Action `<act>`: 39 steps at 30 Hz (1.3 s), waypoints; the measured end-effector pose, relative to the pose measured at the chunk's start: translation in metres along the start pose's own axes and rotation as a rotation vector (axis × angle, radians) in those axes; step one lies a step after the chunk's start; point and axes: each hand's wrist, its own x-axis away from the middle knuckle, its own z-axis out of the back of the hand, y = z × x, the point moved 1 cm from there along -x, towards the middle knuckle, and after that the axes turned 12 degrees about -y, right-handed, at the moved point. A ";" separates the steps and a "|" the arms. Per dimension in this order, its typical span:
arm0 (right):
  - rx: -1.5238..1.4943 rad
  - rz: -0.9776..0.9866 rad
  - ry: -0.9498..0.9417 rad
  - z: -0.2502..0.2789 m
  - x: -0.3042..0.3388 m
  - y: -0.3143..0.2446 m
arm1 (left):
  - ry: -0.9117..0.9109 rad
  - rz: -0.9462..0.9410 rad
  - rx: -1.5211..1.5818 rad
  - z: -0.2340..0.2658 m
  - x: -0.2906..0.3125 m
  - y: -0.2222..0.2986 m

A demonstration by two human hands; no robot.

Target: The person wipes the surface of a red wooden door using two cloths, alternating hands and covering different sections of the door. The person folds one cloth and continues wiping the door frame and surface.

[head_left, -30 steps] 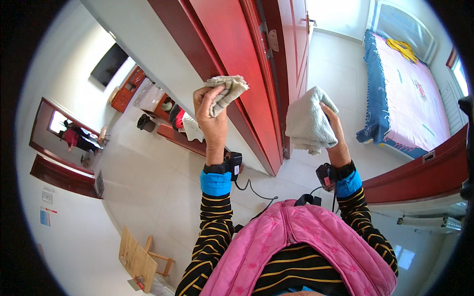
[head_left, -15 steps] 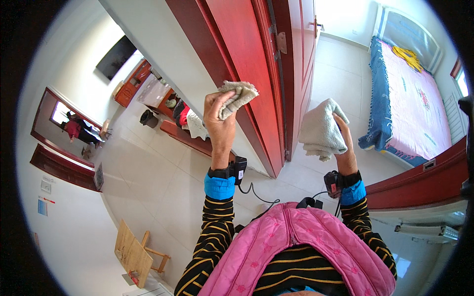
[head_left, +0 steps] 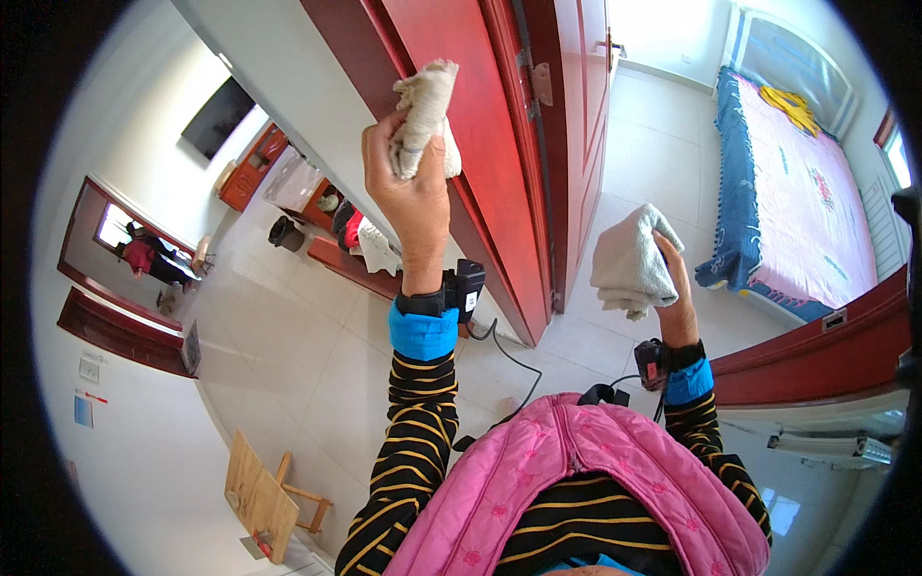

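My left hand (head_left: 411, 197) is closed around a folded beige cloth (head_left: 425, 110), held against or just in front of the red wooden door frame (head_left: 480, 144); whether it touches the wood I cannot tell. Lower and to the right, my right hand (head_left: 676, 278) grips a folded pale grey cloth (head_left: 632, 259), which hangs clear of the door. Beyond the frame stands the open red door (head_left: 579, 115), with a hinge (head_left: 543, 84) on its edge and a handle (head_left: 615, 45) farther up.
At right is a bed (head_left: 792, 192) with a pink and blue cover. A small wooden table (head_left: 257, 494) stands at lower left. Farther off are a black bin (head_left: 286, 233), a bench (head_left: 351, 269) with clothes, a wall television (head_left: 217, 117) and a person in red (head_left: 144, 257).
My left hand has moved up and a little left along the door frame with the beige cloth, which is now turned more upright. My right hand and its cloth have shifted slightly down.
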 end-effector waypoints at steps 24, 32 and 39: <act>0.027 0.018 0.091 0.037 -0.004 0.019 | -0.013 0.177 -0.099 -0.009 0.059 -0.027; -0.016 -0.025 0.078 0.047 -0.008 0.021 | -0.028 0.256 -0.128 -0.015 0.080 -0.038; -0.048 -0.025 0.036 0.049 -0.006 0.020 | -0.067 0.304 -0.317 -0.015 0.089 -0.046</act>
